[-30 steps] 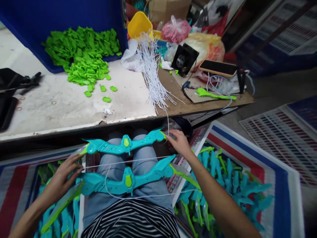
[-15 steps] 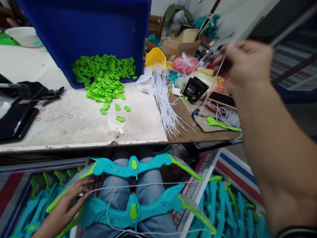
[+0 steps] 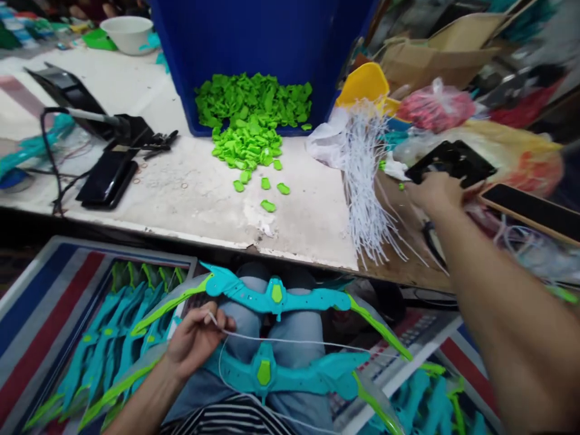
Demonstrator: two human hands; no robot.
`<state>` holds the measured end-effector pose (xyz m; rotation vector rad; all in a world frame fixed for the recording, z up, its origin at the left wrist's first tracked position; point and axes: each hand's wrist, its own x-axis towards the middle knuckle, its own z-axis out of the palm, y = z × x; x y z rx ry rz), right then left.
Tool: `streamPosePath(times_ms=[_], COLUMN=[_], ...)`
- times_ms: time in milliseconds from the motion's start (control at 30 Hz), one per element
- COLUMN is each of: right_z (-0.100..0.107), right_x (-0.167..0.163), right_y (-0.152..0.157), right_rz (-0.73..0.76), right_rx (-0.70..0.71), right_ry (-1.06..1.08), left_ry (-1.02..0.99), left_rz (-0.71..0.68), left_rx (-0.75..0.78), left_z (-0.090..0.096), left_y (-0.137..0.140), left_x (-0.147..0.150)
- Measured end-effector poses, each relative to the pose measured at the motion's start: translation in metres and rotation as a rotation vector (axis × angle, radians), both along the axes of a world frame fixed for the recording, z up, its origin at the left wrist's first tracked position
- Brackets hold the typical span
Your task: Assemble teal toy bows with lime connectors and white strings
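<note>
My left hand (image 3: pixel 199 335) is closed in a pinch on the end of a white string (image 3: pixel 290 340), which runs right toward the tip of the upper toy bow. This turquoise toy bow (image 3: pixel 312 299), with lime-green limbs, lies across my lap. Nearer to me is a second toy bow (image 3: pixel 308 377), also across my thighs, with a white string looping over it. Out over the table, my right hand (image 3: pixel 437 190) is at a black square fan (image 3: pixel 466 160); its fingers point away and are mostly hidden, so I cannot tell what they hold.
A bundle of white strings (image 3: pixel 369 187) hangs toward the table edge. Green plastic pieces (image 3: pixel 247 142) spill from a tipped blue bin (image 3: pixel 267 36). Crates of bows (image 3: pixel 113 326) flank my legs. A phone (image 3: pixel 534 208) lies right, a black device (image 3: pixel 106 181) left.
My right hand has come down from the air at the right to the fan on the table. My left hand has lifted from the bow limb and pinches the string end. The view has shifted.
</note>
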<state>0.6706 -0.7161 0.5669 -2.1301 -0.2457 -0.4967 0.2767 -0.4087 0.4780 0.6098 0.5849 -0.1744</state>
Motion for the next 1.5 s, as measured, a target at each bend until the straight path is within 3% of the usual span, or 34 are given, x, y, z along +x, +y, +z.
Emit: streamPosePath(times_ms=[100, 133, 233, 300, 400, 500, 567, 633, 700, 800, 900, 967, 1100, 1500], right_z=[-0.032, -0.042, -0.075, -0.100, -0.128, -0.140, -0.141, -0.140, -0.139, -0.137, -0.134, -0.131, -0.130, -0.125], right_x=[-0.077, -0.109, -0.207, -0.257, -0.292, -0.296, -0.292, -0.287, -0.280, -0.267, -0.254, -0.249, -0.243, -0.245], right_y=[0.035, 0.052, 0.108, 0.144, 0.181, 0.195, 0.191, 0.181, 0.169, 0.156, 0.155, 0.157, 0.162, 0.164], right_rz=[0.099, 0.256, 0.888, 0.964, 0.873, 0.781, 0.756, 0.806, 0.900, 1.003, 1.051, 1.049, 1.037, 1.009], right_rx=[-0.297, -0.376, -0.420, -0.485, -0.725, -0.925, -0.931, -0.864, -0.783, -0.674, -0.583, -0.552, -0.505, -0.569], right_ry=[-0.160, -0.223, -0.234, -0.158, -0.023, 0.045, 0.047, 0.028, 0.046, 0.201, 0.375, 0.449, 0.515, 0.496], left_ry=[-0.030, -0.044, -0.078, -0.069, -0.050, -0.034, -0.049, -0.093, -0.120, -0.077, -0.011, 0.005, 0.012, 0.005], left_rz=[0.052, 0.066, 0.067, 0.035, -0.026, -0.113, -0.139, -0.080, 0.056, 0.323, 0.568, 0.660, 0.680, 0.733], left_rx=[-0.091, -0.096, -0.027, 0.033, 0.073, 0.067, 0.047, 0.058, 0.138, 0.371, 0.628, 0.766, 0.913, 1.052], left_z=[0.004, 0.005, 0.008, 0.009, 0.009, 0.010, 0.014, 0.018, 0.020, 0.019, 0.015, 0.013, 0.013, 0.004], left_y=[-0.005, -0.006, -0.009, -0.014, -0.024, -0.033, -0.035, -0.033, -0.025, -0.002, 0.027, 0.043, 0.057, 0.057], left_x=[0.000, -0.001, -0.008, -0.013, -0.019, -0.023, -0.026, -0.030, -0.035, -0.042, -0.043, -0.040, -0.027, -0.004])
